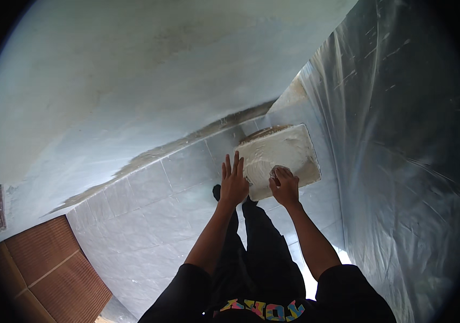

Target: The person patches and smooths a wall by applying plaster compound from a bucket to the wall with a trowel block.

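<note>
A rectangular slab or tray (309,173), its surface coated in smeared whitish paste (286,148), is below my hands, with a brownish far edge. My left hand (234,182) is at its near left edge, fingers stretched out and holding nothing. Over the near part of the slab, my right hand (286,185) has its fingers curled around a small pale lump. The fingers cover most of that lump, so its kind cannot be made out. I cannot tell whether either hand touches the paste.
A pale, patchy wall (106,91) rises on the left and ahead. Clear plastic sheeting (402,161) hangs along the right. Underfoot are grey tiles (138,237). A brown ribbed panel (63,264) is at the lower left. My feet (217,192) are close to the slab.
</note>
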Tool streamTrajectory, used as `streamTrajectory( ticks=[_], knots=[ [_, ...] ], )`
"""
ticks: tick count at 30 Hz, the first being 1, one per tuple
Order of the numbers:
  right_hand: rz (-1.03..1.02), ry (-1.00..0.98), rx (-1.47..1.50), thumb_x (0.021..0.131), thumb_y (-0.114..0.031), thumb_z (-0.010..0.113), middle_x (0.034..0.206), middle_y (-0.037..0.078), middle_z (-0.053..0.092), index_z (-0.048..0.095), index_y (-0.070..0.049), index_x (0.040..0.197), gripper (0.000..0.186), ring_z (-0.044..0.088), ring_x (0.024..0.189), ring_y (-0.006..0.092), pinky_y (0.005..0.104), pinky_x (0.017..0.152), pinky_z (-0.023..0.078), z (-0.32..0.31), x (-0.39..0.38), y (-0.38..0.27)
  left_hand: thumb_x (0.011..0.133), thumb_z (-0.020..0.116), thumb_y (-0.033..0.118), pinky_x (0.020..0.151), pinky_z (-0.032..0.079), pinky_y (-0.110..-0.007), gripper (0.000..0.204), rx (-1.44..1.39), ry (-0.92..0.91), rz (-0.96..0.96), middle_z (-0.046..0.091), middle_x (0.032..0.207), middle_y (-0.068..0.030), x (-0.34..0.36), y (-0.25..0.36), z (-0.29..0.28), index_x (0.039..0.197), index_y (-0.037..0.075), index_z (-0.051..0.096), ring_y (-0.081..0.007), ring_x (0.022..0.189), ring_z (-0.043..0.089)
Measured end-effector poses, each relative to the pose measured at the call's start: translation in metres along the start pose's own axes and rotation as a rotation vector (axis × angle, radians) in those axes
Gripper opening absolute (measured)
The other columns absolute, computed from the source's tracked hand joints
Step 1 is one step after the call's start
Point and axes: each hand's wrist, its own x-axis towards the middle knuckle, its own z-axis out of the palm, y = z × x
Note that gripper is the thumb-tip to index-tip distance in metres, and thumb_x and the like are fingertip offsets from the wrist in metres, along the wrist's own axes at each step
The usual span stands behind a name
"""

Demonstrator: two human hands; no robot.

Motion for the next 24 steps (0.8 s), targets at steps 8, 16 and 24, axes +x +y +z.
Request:
streamTrajectory(
  ticks=[8, 16, 24],
  knots=[
    [0.038, 0.008, -0.028, 0.090, -0.029, 0.069, 0.143, 0.016, 0.059, 0.061, -0.001, 0.134, 0.053, 0.050, 0.138, 0.0317, 0.0544, 0.108, 0.035, 0.093, -0.014, 0.037, 0.084, 0.061, 0.006, 0.125, 0.017, -0.061, 0.074, -0.072, -0.168, -0.050, 0.020, 0.168, -0.0240, -0.033, -0.039, 0.108, 0.152, -0.004, 0.034, -0.0522, 0.154, 0.013],
    [-0.007, 0.139, -0.092, 0.090, -0.031, 0.069, 0.142, 0.012, 0.060, 0.061, -0.005, 0.132, 0.050, 0.051, 0.136, 0.0280, 0.0603, 0.103, 0.035, 0.142, 0.010, 0.035, 0.085, 0.061, 0.005, 0.125, 0.017, -0.062, 0.073, -0.016, -0.186, 0.097, 0.020, 0.168, -0.0229, -0.003, -0.073, 0.130, 0.152, -0.002, 0.033, -0.0523, 0.154, 0.011],
    [0.091, 0.163, -0.099, 0.092, -0.031, 0.067, 0.141, 0.011, 0.060, 0.059, -0.006, 0.133, 0.049, 0.049, 0.137, 0.0265, 0.0599, 0.100, 0.035, 0.155, 0.014, 0.033, 0.090, 0.058, 0.006, 0.125, 0.016, -0.063, 0.067, -0.046, -0.188, 0.088, 0.019, 0.168, -0.0247, 0.001, -0.076, 0.130, 0.152, -0.003, 0.032, -0.0536, 0.154, 0.010]
  ],
)
